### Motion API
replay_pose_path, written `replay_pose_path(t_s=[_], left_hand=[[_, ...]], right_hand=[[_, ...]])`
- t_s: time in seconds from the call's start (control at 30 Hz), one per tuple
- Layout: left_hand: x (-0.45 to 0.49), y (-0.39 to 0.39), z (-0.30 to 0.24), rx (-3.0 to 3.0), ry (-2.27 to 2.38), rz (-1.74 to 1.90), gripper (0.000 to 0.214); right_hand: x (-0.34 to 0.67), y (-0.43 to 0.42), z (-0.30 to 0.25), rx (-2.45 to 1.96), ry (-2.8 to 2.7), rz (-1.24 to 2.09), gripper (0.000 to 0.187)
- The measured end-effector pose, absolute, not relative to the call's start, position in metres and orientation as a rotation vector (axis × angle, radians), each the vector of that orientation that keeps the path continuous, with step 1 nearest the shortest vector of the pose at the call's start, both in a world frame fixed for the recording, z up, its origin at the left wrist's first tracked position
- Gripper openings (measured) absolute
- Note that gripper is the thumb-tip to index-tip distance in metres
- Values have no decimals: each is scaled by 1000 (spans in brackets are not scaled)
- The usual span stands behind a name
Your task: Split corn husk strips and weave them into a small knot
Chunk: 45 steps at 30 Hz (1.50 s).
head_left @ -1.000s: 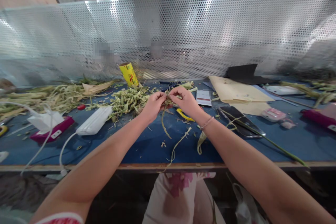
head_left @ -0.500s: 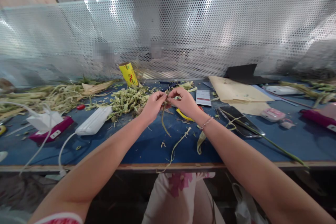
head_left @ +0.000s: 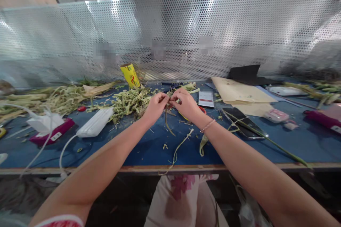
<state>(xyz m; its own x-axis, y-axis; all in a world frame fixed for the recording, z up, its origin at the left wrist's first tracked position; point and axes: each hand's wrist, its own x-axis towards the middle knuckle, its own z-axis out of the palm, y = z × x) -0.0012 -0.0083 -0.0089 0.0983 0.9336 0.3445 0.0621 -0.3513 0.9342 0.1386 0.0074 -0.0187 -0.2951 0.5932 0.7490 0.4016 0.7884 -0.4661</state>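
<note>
My left hand [head_left: 154, 107] and my right hand [head_left: 184, 103] meet above the middle of the blue table [head_left: 149, 149], fingers pinched together on a thin green plant stem [head_left: 167, 122] that hangs down between them. The right wrist wears a thin bracelet. Just behind the hands lies a pile of pale green plant scraps [head_left: 128, 101]. Loose leaf strips [head_left: 181, 146] lie on the table in front of the hands.
A yellow roll [head_left: 130, 75] stands by the perforated metal screen [head_left: 170, 35]. At left lie husk heaps [head_left: 50, 97], a white box with cable [head_left: 94, 122] and a magenta box [head_left: 50, 133]. At right are brown paper sheets [head_left: 239, 94], a phone [head_left: 243, 118] and a long stem [head_left: 277, 145].
Both hands have drawn slightly closer together and a little toward the left, fingers still working the stem. Nothing else on the table has moved.
</note>
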Motion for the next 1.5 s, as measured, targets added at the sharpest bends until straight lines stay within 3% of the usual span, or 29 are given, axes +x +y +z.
replay_pose_path(t_s=[0.3,0.67,1.07,1.5], left_hand=[[-2,-13,-2,1594,1087,1300,7],[-5,-8,-3,1678,1085,1207,13],[-4,-8,-7,1576,1083,1220,13],[-3,-12,-3,1515,1101,1229,10]], right_hand=[[137,10,-19,-758,-1899,198,13],[134,15,-22,-935,-1818,772,25],[135,14,-18,-915,-1594,1111,23],[140,12,-15,-919,-1799,890,18]])
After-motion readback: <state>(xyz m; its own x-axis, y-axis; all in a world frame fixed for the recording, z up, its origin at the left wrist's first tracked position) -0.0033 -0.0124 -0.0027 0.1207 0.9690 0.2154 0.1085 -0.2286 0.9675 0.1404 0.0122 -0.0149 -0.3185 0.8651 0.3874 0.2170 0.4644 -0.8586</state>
